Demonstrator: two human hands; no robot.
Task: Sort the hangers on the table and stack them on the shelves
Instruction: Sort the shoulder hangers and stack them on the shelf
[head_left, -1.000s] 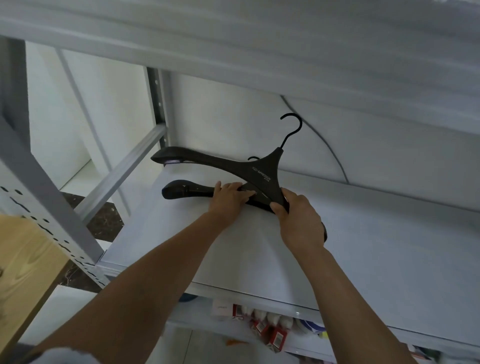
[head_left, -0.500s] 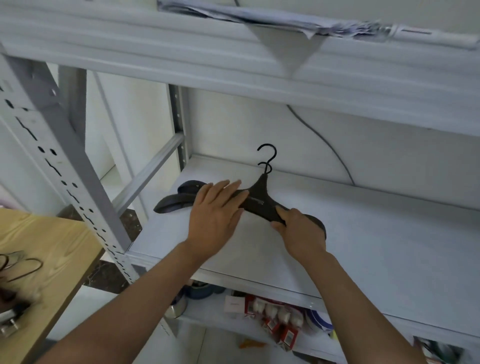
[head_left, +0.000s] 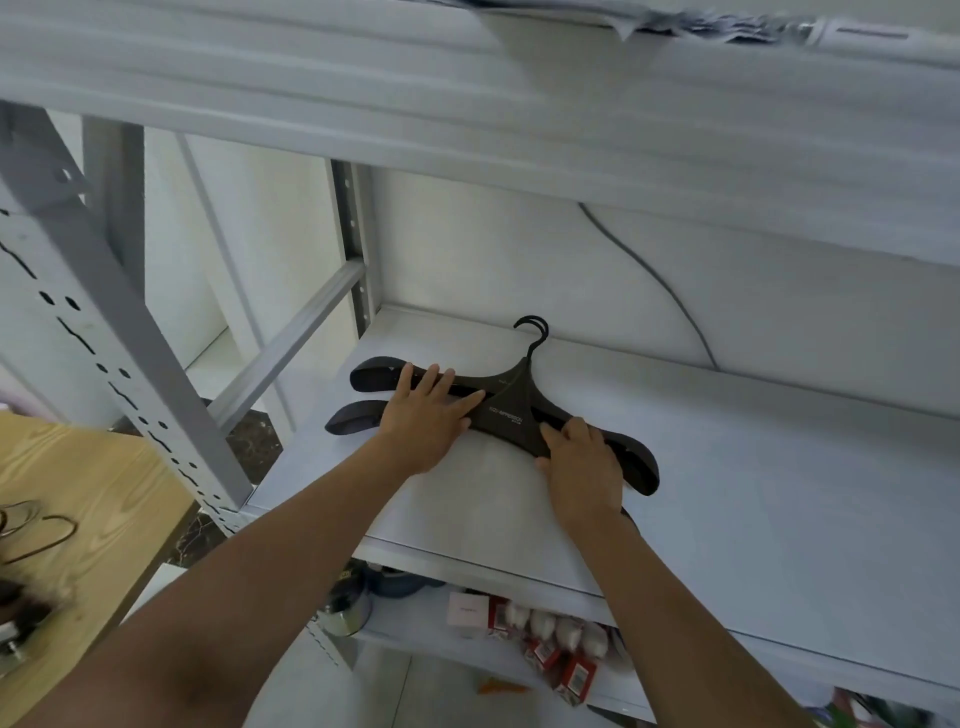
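On the middle shelf (head_left: 753, 467) of the grey metal rack, two black hangers (head_left: 511, 410) lie stacked, hooks pointing to the back wall and nearly overlapping. Arms of the pair are not aligned: on the left side they splay apart, one end above the other.

Left hand (head_left: 428, 415): flat, fingers spread, pressing down across both left arms; grips nothing. Right hand (head_left: 584, 467): palm down on the right arm near the neck; fingers rest on it rather than close round it, as far as I can tell.

Handling, judged: broad moulded plastic, stiff, light, smooth. Likely to slide on the smooth shelf and on each other, so square by pushing at the shoulder ends. For lifting, best hold is the thick neck below the hook.

Worktop (head_left: 88, 519) at lower left carries more hangers, blurred.
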